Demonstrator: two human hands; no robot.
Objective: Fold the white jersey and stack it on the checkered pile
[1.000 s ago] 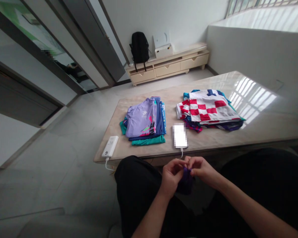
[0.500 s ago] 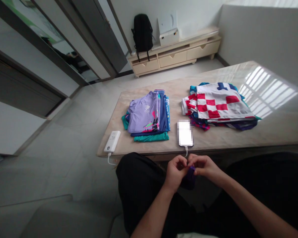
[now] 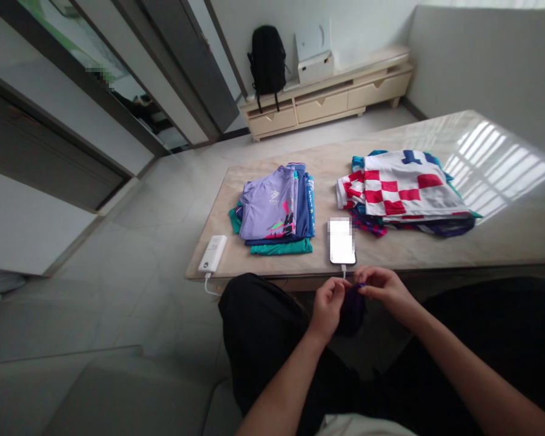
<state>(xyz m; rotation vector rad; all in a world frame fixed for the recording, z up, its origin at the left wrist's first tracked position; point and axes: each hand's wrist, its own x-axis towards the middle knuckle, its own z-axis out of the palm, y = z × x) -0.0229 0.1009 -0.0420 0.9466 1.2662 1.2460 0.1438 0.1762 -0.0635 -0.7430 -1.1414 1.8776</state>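
- Head view: the person sits at the near edge of a low stone-topped table (image 3: 436, 254), knees in black trousers showing below the hands.
- Left hand (image 3: 329, 306) is closed, its fingers pinching the upper edge of a small dark purple cloth (image 3: 352, 309).
- Right hand (image 3: 384, 289) is closed too, pinching the same cloth from the other side; the two hands nearly touch above it.
- That purple cloth hangs bunched between the hands, in front of the table's near edge and over the lap, not on the tabletop.
- Just beyond the hands, a phone (image 3: 342, 241) lies flat on the table with a white cable (image 3: 344, 270) running off the edge toward the person.
- Left of the phone sits a folded stack of shirts (image 3: 275, 212), a lilac one on top, blue and teal ones beneath.
- Right of the phone lies a looser pile topped by a red-and-white checked shirt (image 3: 402, 191).
- A white power bank (image 3: 212, 254) rests at the table's near left corner, its own cable hanging down.
- Far behind, a black backpack (image 3: 267, 57) and a white box (image 3: 315, 63) stand on a pale low cabinet (image 3: 331, 100) against the wall.
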